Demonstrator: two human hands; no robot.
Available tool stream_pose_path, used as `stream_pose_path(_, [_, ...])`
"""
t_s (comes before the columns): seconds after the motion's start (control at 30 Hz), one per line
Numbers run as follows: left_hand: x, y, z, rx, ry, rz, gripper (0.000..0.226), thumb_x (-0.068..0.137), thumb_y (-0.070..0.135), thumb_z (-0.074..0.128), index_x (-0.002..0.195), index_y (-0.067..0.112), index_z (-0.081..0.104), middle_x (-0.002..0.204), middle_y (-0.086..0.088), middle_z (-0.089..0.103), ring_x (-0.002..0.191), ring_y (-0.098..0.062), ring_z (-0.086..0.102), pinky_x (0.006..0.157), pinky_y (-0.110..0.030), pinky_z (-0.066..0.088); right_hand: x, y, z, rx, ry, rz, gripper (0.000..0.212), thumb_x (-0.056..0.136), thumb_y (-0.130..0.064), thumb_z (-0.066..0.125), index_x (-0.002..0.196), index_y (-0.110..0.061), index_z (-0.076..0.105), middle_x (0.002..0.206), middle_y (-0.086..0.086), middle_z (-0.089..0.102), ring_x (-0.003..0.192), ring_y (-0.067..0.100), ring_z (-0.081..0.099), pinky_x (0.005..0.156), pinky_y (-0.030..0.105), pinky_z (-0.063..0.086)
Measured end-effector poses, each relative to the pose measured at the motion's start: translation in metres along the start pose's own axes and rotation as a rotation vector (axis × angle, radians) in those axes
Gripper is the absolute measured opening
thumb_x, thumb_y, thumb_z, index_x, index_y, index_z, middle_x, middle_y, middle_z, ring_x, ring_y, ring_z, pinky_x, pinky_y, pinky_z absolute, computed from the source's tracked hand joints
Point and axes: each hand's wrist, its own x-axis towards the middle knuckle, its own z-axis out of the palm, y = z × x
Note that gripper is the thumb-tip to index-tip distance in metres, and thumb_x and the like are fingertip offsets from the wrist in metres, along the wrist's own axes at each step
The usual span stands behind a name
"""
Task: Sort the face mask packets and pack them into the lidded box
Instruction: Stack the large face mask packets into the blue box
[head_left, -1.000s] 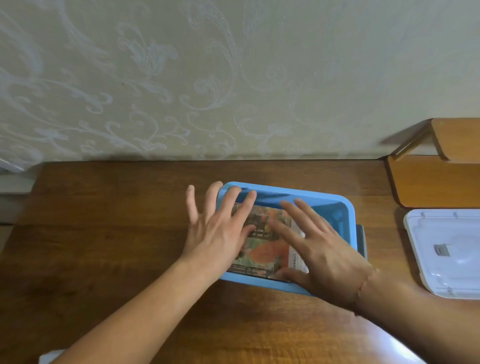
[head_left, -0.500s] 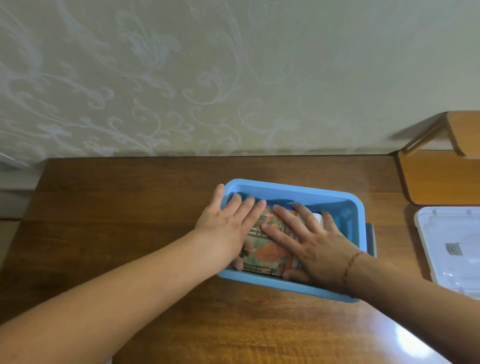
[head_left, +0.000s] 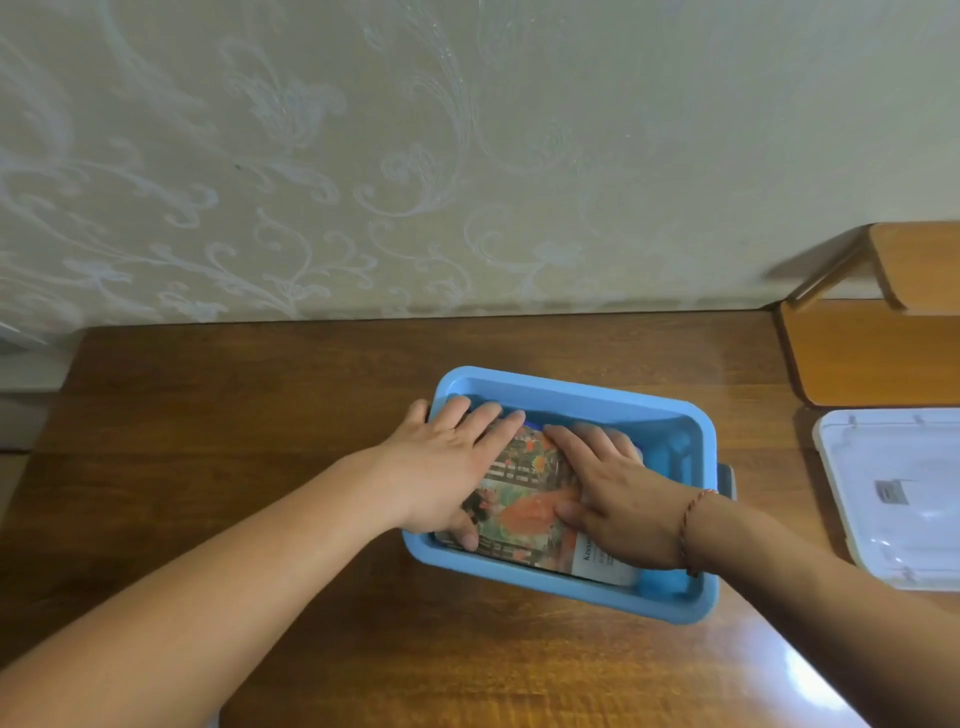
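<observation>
— Head view first: where are the face mask packets (head_left: 524, 499)?

— Inside the blue box (head_left: 576, 387), lying flat as a stack against its left and near walls. The top one shows an orange and green printed picture with a white strip along its right edge. How many lie under it I cannot tell.

— And the hands?

— Both are down in the box, on top of the packets. The left hand (head_left: 447, 467) lies palm down over the left part of the stack, fingers straight and together, tips reaching toward the far wall, thumb at the near left corner. Its grip holds nothing; it only presses flat.

— The right one?

— The right hand (head_left: 618, 499) covers the right part of the stack, fingers extended toward the far end and slightly bent at the knuckles, thumb lying on the picture. It too presses rather than clasps. A thin red cord (head_left: 688, 525) circles that wrist.

— Where does the box sit?

— On the brown wooden tabletop (head_left: 260, 395), near the middle, a little askew, with a grey latch (head_left: 727, 480) showing on its right side.

— The cover?

— A white lid (head_left: 893, 499) lies flat on the tabletop to the right, apart from the box. Beyond it stands a light wooden shelf (head_left: 872, 353), and patterned wallpaper (head_left: 415, 156) runs behind.
</observation>
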Motion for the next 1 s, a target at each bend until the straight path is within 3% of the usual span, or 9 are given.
stream_pose_path(0.2, [-0.003, -0.002, 0.006, -0.045, 0.018, 0.039, 0.127, 0.075, 0.057, 0.073, 0.15, 0.029, -0.026, 0.16, 0.009, -0.008, 0.146, -0.022, -0.004, 0.119, -0.054, 0.008, -0.012, -0.002, 0.006, 0.451, 0.241, 0.264, 0.083, 0.082, -0.037, 0.071, 0.15, -0.024, 0.026, 0.144, -0.002, 0.036, 0.132, 0.019, 0.039, 0.112, 0.036, 0.034])
stream_pose_path(0.3, [-0.003, -0.002, 0.008, -0.04, 0.023, 0.045, 0.125, 0.076, 0.059, 0.071, 0.149, 0.03, -0.027, 0.16, 0.01, -0.01, 0.146, -0.022, -0.007, 0.119, -0.054, 0.008, -0.019, -0.003, 0.019, 0.907, 0.397, 0.507, 0.073, 0.075, -0.026, 0.08, 0.136, -0.024, 0.04, 0.128, 0.005, 0.053, 0.108, 0.024, 0.062, 0.093, 0.047, 0.053])
stream_pose_path(0.4, [-0.007, -0.002, 0.009, -0.092, 0.069, 0.059, 0.111, 0.083, 0.068, 0.055, 0.151, 0.03, -0.024, 0.159, 0.012, -0.009, 0.146, -0.02, -0.008, 0.119, -0.052, 0.006, -0.013, -0.004, 0.036, 1.206, 0.365, 0.639, 0.055, 0.076, -0.026, 0.08, 0.117, -0.02, 0.043, 0.104, 0.009, 0.067, 0.086, 0.028, 0.071, 0.077, 0.052, 0.058])
stream_pose_path(0.53, [-0.011, 0.003, 0.023, -0.037, 0.302, 0.026, 0.087, 0.091, 0.073, 0.018, 0.156, 0.021, -0.008, 0.161, 0.0, 0.011, 0.147, -0.02, 0.007, 0.118, -0.049, 0.017, -0.006, -0.002, 0.038, 1.259, 0.255, 0.679, 0.037, 0.086, -0.036, 0.066, 0.114, -0.013, 0.057, 0.101, 0.012, 0.072, 0.088, 0.029, 0.071, 0.079, 0.051, 0.058])
stream_pose_path(0.6, [-0.009, 0.004, 0.032, -0.017, 0.398, 0.016, 0.081, 0.094, 0.068, 0.018, 0.156, 0.017, 0.004, 0.158, -0.002, 0.023, 0.144, -0.022, 0.019, 0.114, -0.05, 0.028, -0.003, -0.003, 0.034, 1.214, 0.23, 0.678, 0.021, 0.096, -0.028, 0.056, 0.105, -0.01, 0.062, 0.099, 0.014, 0.072, 0.09, 0.031, 0.07, 0.081, 0.05, 0.057])
stream_pose_path(0.7, [-0.007, 0.003, 0.038, -0.031, 0.473, 0.022, 0.077, 0.095, 0.061, 0.027, 0.155, 0.013, 0.018, 0.152, -0.003, 0.033, 0.138, -0.023, 0.03, 0.107, -0.049, 0.038, 0.002, -0.01, 0.035, 1.101, 0.233, 0.686, 0.035, 0.086, -0.038, 0.057, 0.106, -0.009, 0.061, 0.099, 0.014, 0.071, 0.09, 0.033, 0.069, 0.084, 0.053, 0.055])
stream_pose_path(0.77, [-0.006, 0.003, 0.038, -0.028, 0.476, 0.037, 0.077, 0.096, 0.061, 0.027, 0.155, 0.014, 0.014, 0.154, -0.002, 0.031, 0.14, -0.023, 0.028, 0.109, -0.048, 0.036, 0.003, -0.007, 0.04, 1.103, 0.228, 0.679, 0.042, 0.08, -0.043, 0.057, 0.106, -0.01, 0.061, 0.098, 0.013, 0.072, 0.089, 0.032, 0.07, 0.084, 0.052, 0.056])
stream_pose_path(0.9, [-0.005, 0.003, 0.035, -0.019, 0.443, 0.022, 0.08, 0.094, 0.065, 0.016, 0.156, 0.017, -0.003, 0.158, 0.0, 0.019, 0.143, -0.021, 0.018, 0.114, -0.047, 0.029, -0.004, -0.005, 0.04, 1.322, 0.242, 0.648, 0.021, 0.096, -0.018, 0.058, 0.111, -0.004, 0.062, 0.099, 0.017, 0.072, 0.084, 0.031, 0.069, 0.073, 0.042, 0.056])
stream_pose_path(1.0, [-0.004, 0.004, 0.037, -0.043, 0.485, -0.002, 0.082, 0.092, 0.068, 0.008, 0.156, 0.017, 0.002, 0.155, 0.001, 0.028, 0.141, -0.02, 0.026, 0.114, -0.048, 0.031, -0.003, -0.001, 0.047, 1.388, 0.293, 0.639, 0.042, 0.086, -0.024, 0.071, 0.12, -0.005, 0.056, 0.102, 0.017, 0.072, 0.088, 0.032, 0.071, 0.077, 0.046, 0.058])
